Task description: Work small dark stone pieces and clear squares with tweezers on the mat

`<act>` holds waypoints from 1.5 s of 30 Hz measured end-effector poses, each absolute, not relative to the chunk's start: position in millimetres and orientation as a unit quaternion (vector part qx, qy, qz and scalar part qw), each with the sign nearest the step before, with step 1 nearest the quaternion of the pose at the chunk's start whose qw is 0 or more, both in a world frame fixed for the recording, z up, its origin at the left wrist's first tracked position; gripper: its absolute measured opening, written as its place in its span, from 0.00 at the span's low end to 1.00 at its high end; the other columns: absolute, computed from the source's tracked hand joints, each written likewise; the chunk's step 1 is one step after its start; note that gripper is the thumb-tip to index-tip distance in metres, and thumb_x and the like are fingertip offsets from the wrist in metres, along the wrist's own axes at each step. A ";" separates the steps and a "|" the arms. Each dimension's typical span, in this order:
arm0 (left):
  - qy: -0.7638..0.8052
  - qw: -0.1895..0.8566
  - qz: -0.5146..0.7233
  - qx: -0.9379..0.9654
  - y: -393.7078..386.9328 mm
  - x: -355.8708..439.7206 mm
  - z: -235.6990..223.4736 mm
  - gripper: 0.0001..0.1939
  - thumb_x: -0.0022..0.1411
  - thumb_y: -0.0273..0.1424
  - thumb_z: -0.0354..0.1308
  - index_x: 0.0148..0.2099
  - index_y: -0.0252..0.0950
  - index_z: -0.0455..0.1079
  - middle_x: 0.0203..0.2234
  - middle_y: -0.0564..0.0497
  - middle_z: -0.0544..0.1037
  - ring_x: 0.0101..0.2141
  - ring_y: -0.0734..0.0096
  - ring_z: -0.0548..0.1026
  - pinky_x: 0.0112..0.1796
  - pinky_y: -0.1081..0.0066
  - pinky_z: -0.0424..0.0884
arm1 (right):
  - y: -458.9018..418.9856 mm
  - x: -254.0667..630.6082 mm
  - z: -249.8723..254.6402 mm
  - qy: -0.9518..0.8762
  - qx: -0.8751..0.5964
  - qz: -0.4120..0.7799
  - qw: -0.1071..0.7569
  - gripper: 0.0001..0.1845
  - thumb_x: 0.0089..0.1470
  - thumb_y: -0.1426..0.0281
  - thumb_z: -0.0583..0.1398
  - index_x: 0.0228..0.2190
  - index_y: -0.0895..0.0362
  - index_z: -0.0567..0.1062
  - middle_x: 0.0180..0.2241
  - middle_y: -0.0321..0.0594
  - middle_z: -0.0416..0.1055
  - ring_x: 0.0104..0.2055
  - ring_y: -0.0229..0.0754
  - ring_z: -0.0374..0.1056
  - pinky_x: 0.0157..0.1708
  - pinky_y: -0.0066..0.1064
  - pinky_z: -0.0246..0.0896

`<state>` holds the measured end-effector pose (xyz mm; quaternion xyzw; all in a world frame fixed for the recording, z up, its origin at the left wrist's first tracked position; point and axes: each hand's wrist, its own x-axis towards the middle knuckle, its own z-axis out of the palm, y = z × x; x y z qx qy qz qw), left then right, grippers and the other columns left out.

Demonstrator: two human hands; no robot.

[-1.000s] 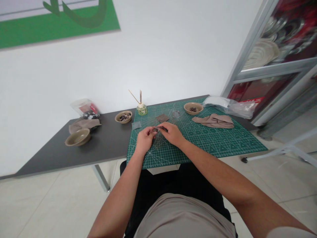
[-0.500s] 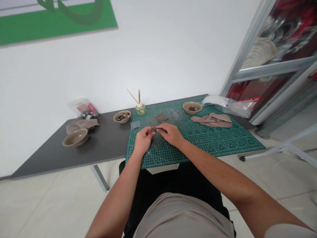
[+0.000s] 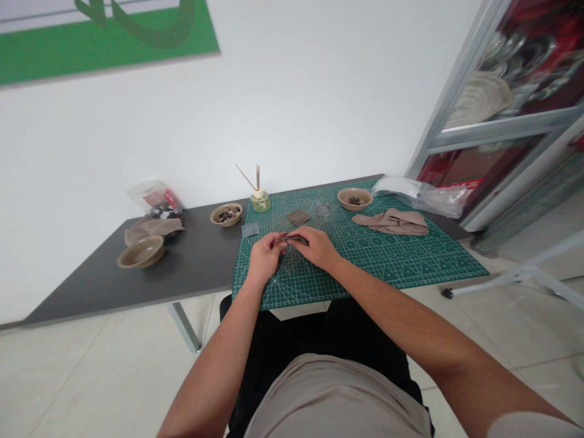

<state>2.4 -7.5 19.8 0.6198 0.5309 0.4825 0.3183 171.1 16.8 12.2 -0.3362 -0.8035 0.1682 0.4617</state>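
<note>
Over the green cutting mat point(image 3: 378, 255), my left hand point(image 3: 263, 257) and my right hand point(image 3: 318, 246) meet with their fingertips close together. Both pinch a small, thin brown piece of fabric point(image 3: 296, 238), partly covered by the fingers. Just beyond the hands lie a flat brown fabric square point(image 3: 298, 217) and a pale grey square point(image 3: 250, 230). A small clear sheer pouch point(image 3: 323, 209) rests to the right of the brown square.
A bowl of dark pieces point(image 3: 354, 199) and a crumpled brown cloth point(image 3: 392, 221) lie right. Leftward are a reed diffuser point(image 3: 260, 199), a bowl of mixed stones point(image 3: 226, 215), another bowl point(image 3: 141, 253), brown cloth point(image 3: 152, 229) and a plastic bag point(image 3: 157, 198). Plastic wrapping point(image 3: 424, 193) lies far right.
The brown fabric between the fingertips has turned slightly, and more of it shows beneath the right fingers. Both hands stay in nearly the same place.
</note>
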 end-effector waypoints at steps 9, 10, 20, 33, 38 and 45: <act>0.529 0.312 0.480 0.626 -8.4 2.4 21.1 0.12 0.53 0.27 0.57 0.40 0.36 0.77 0.23 0.55 0.74 0.24 0.72 0.72 0.30 0.72 0.67 | 17.3 171.1 12.4 -0.808 -0.331 0.166 0.459 0.06 0.59 0.70 0.60 0.38 0.54 0.78 0.38 0.39 0.78 0.41 0.41 0.74 0.44 0.33 0.66; 0.529 0.317 0.479 0.625 -8.2 2.4 21.0 0.12 0.53 0.27 0.57 0.41 0.36 0.77 0.23 0.55 0.74 0.24 0.72 0.72 0.30 0.72 0.67 | 17.5 171.1 12.2 -0.804 -0.338 0.165 0.460 0.06 0.59 0.70 0.61 0.36 0.54 0.78 0.36 0.38 0.78 0.40 0.41 0.74 0.43 0.33 0.67; 0.526 0.321 0.484 0.622 -5.6 0.4 16.8 0.13 0.54 0.29 0.58 0.42 0.36 0.77 0.25 0.53 0.76 0.24 0.72 0.72 0.30 0.71 0.67 | 17.5 171.3 11.5 -0.806 -0.339 0.169 0.455 0.06 0.59 0.69 0.61 0.38 0.54 0.78 0.37 0.38 0.78 0.40 0.41 0.73 0.43 0.33 0.66; 0.459 0.370 0.532 0.608 0.5 -3.3 6.3 0.15 0.52 0.27 0.61 0.44 0.38 0.77 0.23 0.57 0.73 0.25 0.75 0.72 0.30 0.74 0.68 | 20.1 172.6 9.9 -0.778 -0.383 0.160 0.472 0.06 0.56 0.65 0.63 0.34 0.54 0.78 0.32 0.38 0.77 0.35 0.41 0.72 0.37 0.31 0.63; 0.449 0.391 0.560 0.576 2.9 -4.8 2.7 0.11 0.53 0.28 0.61 0.41 0.37 0.78 0.23 0.55 0.76 0.26 0.74 0.75 0.32 0.73 0.70 | 21.5 172.8 10.2 -0.758 -0.405 0.165 0.484 0.07 0.55 0.64 0.64 0.34 0.54 0.78 0.30 0.37 0.76 0.32 0.40 0.70 0.34 0.30 0.62; 0.464 0.420 0.571 0.531 3.5 -1.7 2.9 0.15 0.53 0.34 0.64 0.44 0.36 0.78 0.30 0.51 0.81 0.29 0.69 0.79 0.36 0.67 0.76 | 19.2 173.2 13.7 -0.757 -0.414 0.182 0.471 0.07 0.54 0.64 0.63 0.33 0.54 0.77 0.28 0.35 0.75 0.30 0.39 0.68 0.32 0.29 0.59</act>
